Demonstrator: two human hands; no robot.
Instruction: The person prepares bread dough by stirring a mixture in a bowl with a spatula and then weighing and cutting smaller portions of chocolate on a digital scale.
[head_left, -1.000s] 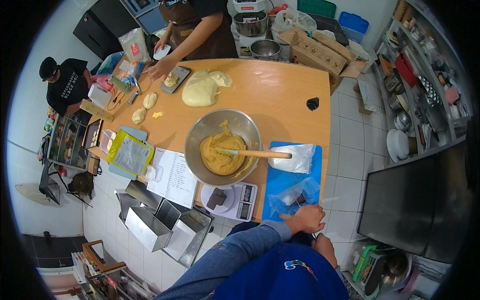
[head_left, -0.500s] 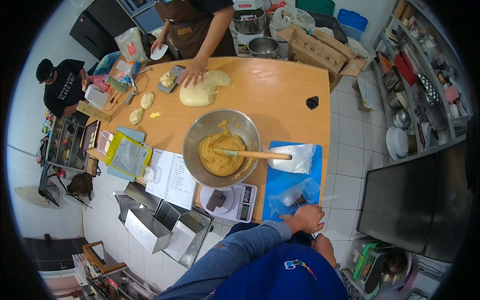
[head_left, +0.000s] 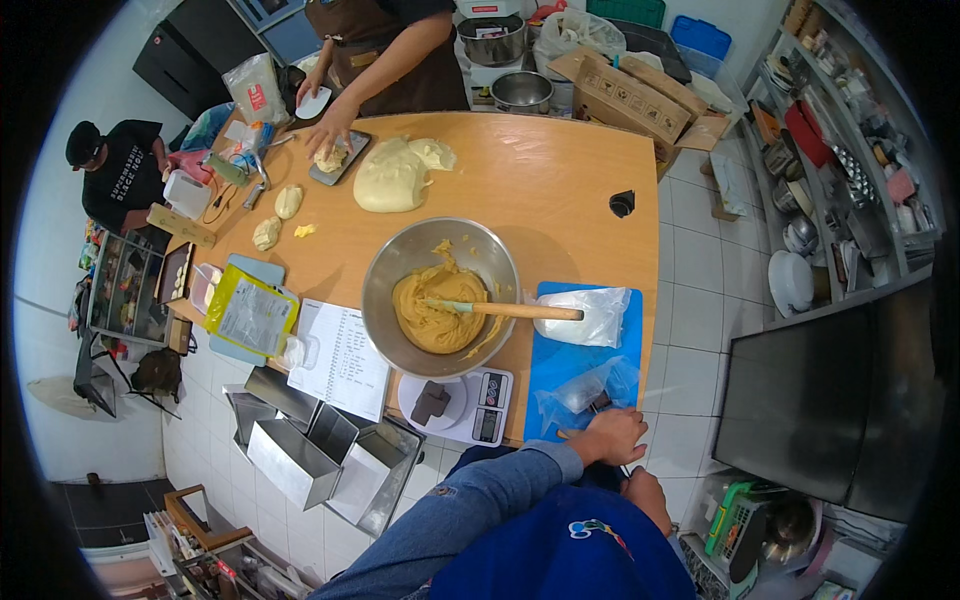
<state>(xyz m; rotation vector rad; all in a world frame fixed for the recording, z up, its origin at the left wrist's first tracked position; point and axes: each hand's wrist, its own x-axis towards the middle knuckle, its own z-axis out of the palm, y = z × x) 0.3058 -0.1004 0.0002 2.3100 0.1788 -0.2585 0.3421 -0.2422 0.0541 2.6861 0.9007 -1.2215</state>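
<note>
My left hand point(head_left: 612, 437), in a denim sleeve, bears down at the near right corner of a blue cutting board point(head_left: 632, 335). Its fingers are bent over something hidden beneath. A clear plastic bag point(head_left: 590, 385) with a dark brown piece point(head_left: 601, 401) inside lies against that hand. Closer to my body, my right hand point(head_left: 648, 498) is closed, its grip partly hidden; a thin shiny edge shows between the hands. Left of the board a steel bowl point(head_left: 376, 262) holds yellow-brown batter point(head_left: 428, 312) and a wooden-handled spatula point(head_left: 535, 311). Dark brown blocks point(head_left: 431, 402) rest on a white kitchen scale point(head_left: 488, 428).
Across the wooden table point(head_left: 560, 180) a co-worker in a brown apron handles dough on a small scale point(head_left: 345, 165), beside a large dough mass point(head_left: 390, 178). A bag of white powder point(head_left: 595, 315) lies on my board. Metal loaf tins point(head_left: 292, 460) stand below the table's left edge.
The co-worker's hand has left the large dough and moved left onto the dough on the small scale. My hands have hardly moved.
</note>
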